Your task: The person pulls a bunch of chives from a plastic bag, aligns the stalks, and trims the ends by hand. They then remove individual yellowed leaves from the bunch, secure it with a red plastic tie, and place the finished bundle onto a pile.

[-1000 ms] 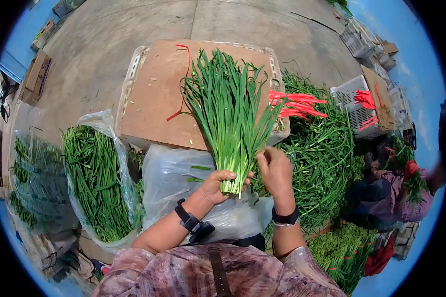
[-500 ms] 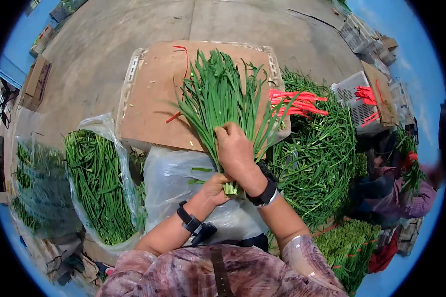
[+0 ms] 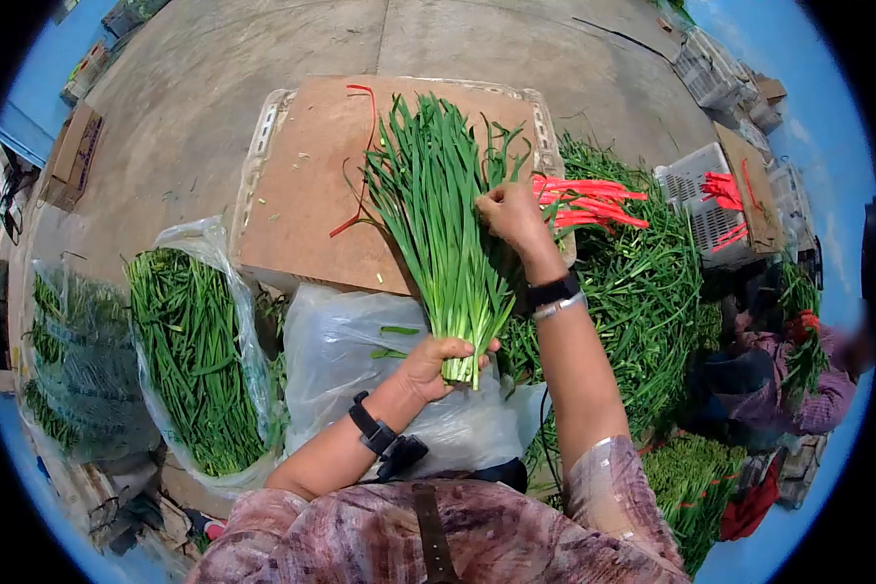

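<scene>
A bunch of long, flat green garlic chives (image 3: 428, 204) lies over the brown board (image 3: 302, 195), leaves pointing away from me. My left hand (image 3: 436, 365) is wrapped round the pale stem ends, just off the board's near edge. Beside the bunch's right side, my right hand (image 3: 514, 216) has its fingers curled together near a few stray leaves (image 3: 501, 151); whether a leaf is pinched there is hidden. A thin red tie (image 3: 368, 146) runs beneath the chives, its ends showing on the left. More red ties (image 3: 594, 202) lie bundled at the board's right edge.
Clear plastic (image 3: 350, 336) covers something before me. To the left stands an open bag of chives (image 3: 190, 360). A big loose heap of chives (image 3: 613, 302) fills the right, with tied bunches (image 3: 691, 487) nearer me. A co-worker (image 3: 788, 380) sits far right by a white crate (image 3: 696, 195).
My right hand has moved from the lower stems up and right along the bunch's edge. The leaves lie closer together, with fewer stray ones at the right. My left hand keeps its grip.
</scene>
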`<action>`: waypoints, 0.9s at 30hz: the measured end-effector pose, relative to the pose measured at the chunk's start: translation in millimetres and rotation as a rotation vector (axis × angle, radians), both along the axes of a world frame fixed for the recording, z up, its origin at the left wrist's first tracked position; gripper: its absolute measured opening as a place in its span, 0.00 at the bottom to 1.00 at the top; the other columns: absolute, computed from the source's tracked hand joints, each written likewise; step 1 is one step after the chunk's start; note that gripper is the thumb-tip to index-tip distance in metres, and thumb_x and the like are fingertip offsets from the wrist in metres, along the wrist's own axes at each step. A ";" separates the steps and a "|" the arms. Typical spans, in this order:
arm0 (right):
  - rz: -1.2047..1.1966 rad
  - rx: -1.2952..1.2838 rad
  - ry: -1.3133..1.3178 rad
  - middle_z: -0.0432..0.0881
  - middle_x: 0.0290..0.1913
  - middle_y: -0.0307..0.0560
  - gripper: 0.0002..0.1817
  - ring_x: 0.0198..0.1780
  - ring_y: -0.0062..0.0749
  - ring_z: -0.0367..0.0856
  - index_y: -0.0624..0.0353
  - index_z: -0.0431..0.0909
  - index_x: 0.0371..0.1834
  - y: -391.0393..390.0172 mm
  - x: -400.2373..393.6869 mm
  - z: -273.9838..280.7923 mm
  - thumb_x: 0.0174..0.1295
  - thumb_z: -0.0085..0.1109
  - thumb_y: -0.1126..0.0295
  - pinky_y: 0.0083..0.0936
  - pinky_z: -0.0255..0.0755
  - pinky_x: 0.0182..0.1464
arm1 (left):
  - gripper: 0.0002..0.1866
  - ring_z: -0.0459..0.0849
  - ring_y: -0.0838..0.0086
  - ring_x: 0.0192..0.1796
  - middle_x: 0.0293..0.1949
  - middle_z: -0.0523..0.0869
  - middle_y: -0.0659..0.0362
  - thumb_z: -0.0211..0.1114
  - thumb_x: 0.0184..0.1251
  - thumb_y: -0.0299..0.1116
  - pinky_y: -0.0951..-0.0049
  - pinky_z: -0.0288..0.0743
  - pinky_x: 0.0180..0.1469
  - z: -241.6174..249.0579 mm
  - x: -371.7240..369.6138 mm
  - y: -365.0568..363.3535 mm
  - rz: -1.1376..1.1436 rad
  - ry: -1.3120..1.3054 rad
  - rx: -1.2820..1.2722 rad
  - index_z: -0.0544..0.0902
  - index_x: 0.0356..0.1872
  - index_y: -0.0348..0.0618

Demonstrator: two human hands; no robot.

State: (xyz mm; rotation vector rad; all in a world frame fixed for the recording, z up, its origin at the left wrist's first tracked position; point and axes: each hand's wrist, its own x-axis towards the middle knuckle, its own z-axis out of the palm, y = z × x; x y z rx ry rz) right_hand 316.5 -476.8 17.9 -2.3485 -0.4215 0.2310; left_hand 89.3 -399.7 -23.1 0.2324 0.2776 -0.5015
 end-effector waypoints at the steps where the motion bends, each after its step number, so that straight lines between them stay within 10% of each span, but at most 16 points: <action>1: 0.041 -0.086 -0.077 0.80 0.19 0.57 0.12 0.23 0.40 0.83 0.67 0.81 0.22 2.4 6.2 -6.6 0.51 0.62 0.66 0.34 0.76 0.30 | 0.25 0.82 0.71 0.37 0.44 0.81 0.50 0.64 0.53 0.26 0.71 0.81 0.35 0.3 1.3 -0.4 0.001 -0.006 0.010 0.71 0.55 0.36; 5: 0.077 0.083 0.218 0.78 0.19 0.41 0.07 0.20 0.22 0.74 0.66 0.80 0.23 -3.6 23.6 -23.3 0.53 0.58 0.73 0.22 0.68 0.24 | 0.27 0.84 0.71 0.33 0.42 0.84 0.50 0.64 0.51 0.25 0.71 0.83 0.31 3.4 1.0 -1.1 0.024 0.024 0.022 0.71 0.56 0.38; 13: -0.069 0.607 0.418 0.82 0.27 0.45 0.08 0.28 0.26 0.84 0.64 0.75 0.26 -43.8 -32.6 68.1 0.62 0.53 0.73 0.19 0.71 0.24 | 0.24 0.83 0.73 0.32 0.40 0.84 0.52 0.65 0.55 0.26 0.73 0.81 0.29 10.9 1.8 -1.0 0.010 0.060 0.059 0.72 0.55 0.38; 27: 0.023 0.667 0.016 0.84 0.32 0.45 0.05 0.28 0.16 0.78 0.60 0.69 0.29 -83.5 -116.8 115.8 0.64 0.51 0.76 0.12 0.66 0.26 | 0.17 0.81 0.72 0.34 0.40 0.82 0.55 0.64 0.60 0.31 0.71 0.77 0.34 8.7 3.9 -2.9 -0.013 0.105 0.082 0.74 0.48 0.37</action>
